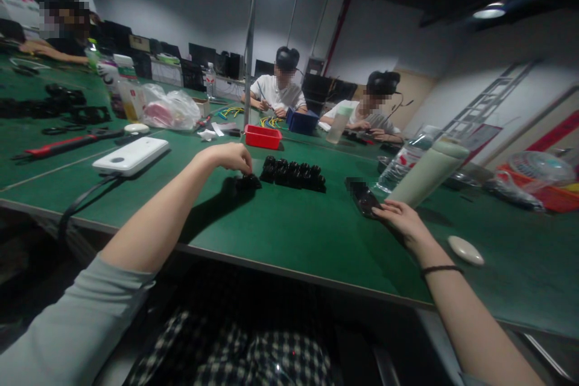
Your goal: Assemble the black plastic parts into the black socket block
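My left hand (231,158) reaches over the green table (271,226), fingers bent down and closed on a small black part (248,183). Just right of it stands a tight row of several similar black parts (294,175), glossy and rounded on top. My right hand (404,223) grips the near end of a dark phone (364,199), which lies at a slant close to the table top. Fingers and thumb meet at the phone's edge. What the left fingertips touch exactly is partly hidden.
A red tray (263,137) and blue bin (302,122) stand beyond the row. On the left lies a white power bank (131,157) with a cable. A pale green flask (429,172), water bottle (402,160) and white oval object (465,250) flank my right hand. Several people work farther off.
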{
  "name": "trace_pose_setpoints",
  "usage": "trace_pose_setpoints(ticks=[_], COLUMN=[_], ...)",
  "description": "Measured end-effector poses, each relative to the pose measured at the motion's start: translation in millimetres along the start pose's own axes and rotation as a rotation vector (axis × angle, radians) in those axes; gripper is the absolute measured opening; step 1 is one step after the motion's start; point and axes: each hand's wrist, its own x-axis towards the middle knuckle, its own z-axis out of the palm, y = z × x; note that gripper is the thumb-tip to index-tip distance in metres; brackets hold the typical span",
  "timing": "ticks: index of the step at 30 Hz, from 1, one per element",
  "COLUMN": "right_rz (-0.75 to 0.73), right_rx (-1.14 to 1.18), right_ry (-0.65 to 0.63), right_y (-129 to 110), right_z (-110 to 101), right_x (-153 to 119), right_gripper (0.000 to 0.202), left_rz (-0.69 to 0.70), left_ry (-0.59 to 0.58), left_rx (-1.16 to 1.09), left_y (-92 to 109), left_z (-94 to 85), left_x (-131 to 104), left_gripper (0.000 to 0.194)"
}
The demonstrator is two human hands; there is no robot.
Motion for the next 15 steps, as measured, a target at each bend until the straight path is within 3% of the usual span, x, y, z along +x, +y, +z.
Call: trace_pose_setpoints(ticks=[7,15], right_rz=[-0.007,-0.058], right_rx=[-0.013,-0.005], right_ry=[0.004,-0.008], right_y=[-2.1,-1.6], right_z=[1.5,0.9], right_x=[-0.9,-2.4], right_gripper=[0.054,0.056], left_rz=[-0.18,-0.275], left_ry=[0.03,0.106], left_rx=[-0.011,0.041], left_y=[5.0,2.0], left_z=[-4.1,1.0], left_x=[-7.5,-2.6], left_gripper=[0.029,0.025])
